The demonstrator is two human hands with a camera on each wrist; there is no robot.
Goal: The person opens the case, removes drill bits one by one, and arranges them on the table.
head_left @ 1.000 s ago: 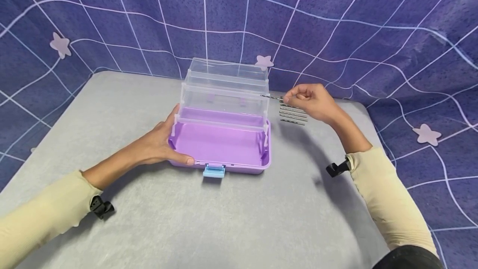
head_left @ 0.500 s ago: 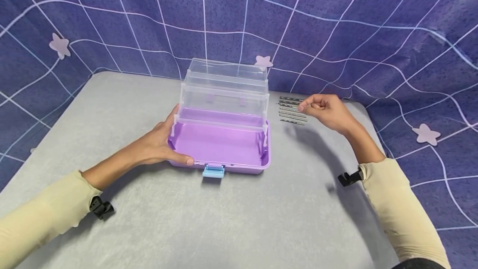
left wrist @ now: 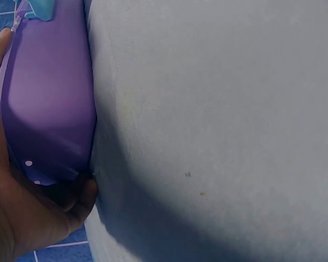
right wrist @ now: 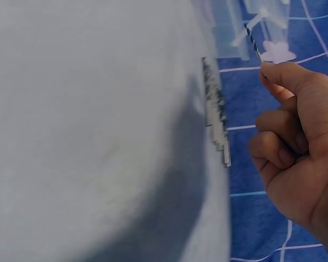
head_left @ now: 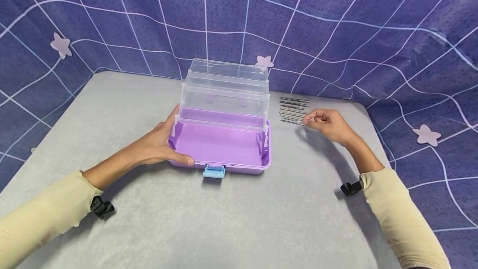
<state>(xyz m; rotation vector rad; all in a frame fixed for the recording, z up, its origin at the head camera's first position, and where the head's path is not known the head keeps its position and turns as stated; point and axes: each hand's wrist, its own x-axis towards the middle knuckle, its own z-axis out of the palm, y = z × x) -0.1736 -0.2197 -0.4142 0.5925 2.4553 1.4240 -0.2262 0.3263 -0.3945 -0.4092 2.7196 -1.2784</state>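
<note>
A purple toolbox [head_left: 220, 146] stands with its clear stepped trays [head_left: 225, 78] raised at the back. My left hand [head_left: 157, 142] grips the box's left side, thumb over the front rim and fingers along the side wall. A blue latch [head_left: 214, 172] hangs at the box's front. To the right of the box, my right hand [head_left: 330, 125] pinches a thin twist drill bit [right wrist: 253, 42] between thumb and forefinger, its fluted end pointing away from the hand. In the head view this bit overlaps a row of several drill bits [head_left: 294, 103] lying side by side on the table.
The grey table [head_left: 239, 223] reaches back to a purple-blue curtain [head_left: 336, 36] with grid lines and stars. A black strap clip [head_left: 351, 188] hangs from the right sleeve and another clip [head_left: 101, 207] from the left sleeve.
My right hand, still pinching the drill bit, has moved from near the raised trays rightward and toward me, down to the near end of the row. The left hand and toolbox stay put.
</note>
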